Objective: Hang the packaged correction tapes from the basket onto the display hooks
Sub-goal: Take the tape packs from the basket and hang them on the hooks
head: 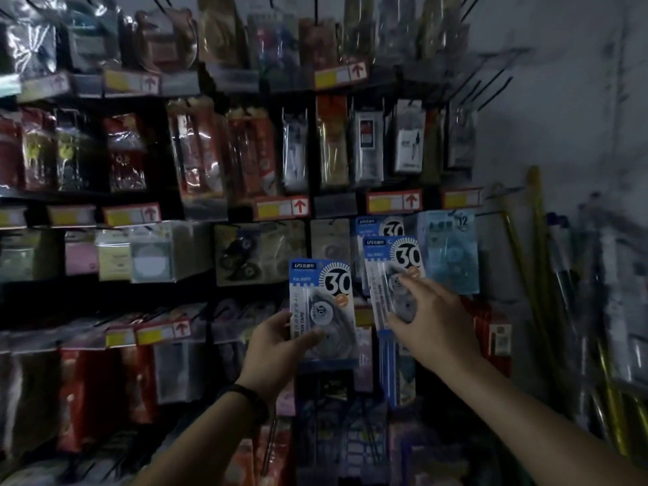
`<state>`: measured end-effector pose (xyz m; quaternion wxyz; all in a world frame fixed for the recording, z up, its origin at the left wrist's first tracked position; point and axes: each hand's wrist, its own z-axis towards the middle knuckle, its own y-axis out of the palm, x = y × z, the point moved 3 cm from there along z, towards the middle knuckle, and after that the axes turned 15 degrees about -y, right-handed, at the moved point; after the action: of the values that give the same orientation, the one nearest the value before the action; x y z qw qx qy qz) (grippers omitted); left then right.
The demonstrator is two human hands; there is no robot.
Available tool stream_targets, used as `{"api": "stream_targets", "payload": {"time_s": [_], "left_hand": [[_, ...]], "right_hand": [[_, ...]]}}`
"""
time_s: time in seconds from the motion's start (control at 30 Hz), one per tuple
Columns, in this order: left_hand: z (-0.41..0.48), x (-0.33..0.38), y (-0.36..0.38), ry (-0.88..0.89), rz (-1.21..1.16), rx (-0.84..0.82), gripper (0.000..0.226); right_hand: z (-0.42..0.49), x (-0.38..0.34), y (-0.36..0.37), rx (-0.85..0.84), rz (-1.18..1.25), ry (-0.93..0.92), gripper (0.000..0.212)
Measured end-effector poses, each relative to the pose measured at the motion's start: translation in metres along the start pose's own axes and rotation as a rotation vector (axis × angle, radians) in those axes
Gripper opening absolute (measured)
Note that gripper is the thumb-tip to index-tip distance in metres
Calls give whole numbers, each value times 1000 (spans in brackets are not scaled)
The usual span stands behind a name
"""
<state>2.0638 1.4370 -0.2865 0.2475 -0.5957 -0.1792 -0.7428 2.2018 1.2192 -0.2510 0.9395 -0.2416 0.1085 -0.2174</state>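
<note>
I stand in front of a dim display rack [245, 201] crowded with bagged and carded stationery in rows, with yellow price tags [282, 208] marked by red arrows along the rails. Beyond my right hand [433, 319] is a bare grey wall [561, 117] with yellow poles [536, 240] leaning against it. Bare black hooks [491, 82] jut out high above that hand.

My left hand [277, 340], with a black band [249, 394] on its wrist, reaches up and forward. Its thumb lies across the front of the first tape pack [321, 292] and its fingers are behind, gripping the lower part. This blue and white card marked 30 stands upright.

My right hand stretches further forward and grips the second tape pack [392, 264] by its clear bubble, index finger on top and thumb below. That pack tilts slightly, its top just in front of a matching hung pack [380, 226] on the rack. A pale blue pack [452, 254] hangs just right of it. The 2 packs I hold are near each other but apart.
</note>
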Motion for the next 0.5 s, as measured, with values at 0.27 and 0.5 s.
{"api": "stream_targets", "payload": {"time_s": [0.27, 0.5], "left_hand": [[38, 18, 18, 82, 40, 61, 29], [50, 22, 23, 96, 34, 4, 31]], "right_hand": [[45, 12, 11, 48, -138, -11, 66], [63, 15, 20, 3, -178, -5, 66]]}}
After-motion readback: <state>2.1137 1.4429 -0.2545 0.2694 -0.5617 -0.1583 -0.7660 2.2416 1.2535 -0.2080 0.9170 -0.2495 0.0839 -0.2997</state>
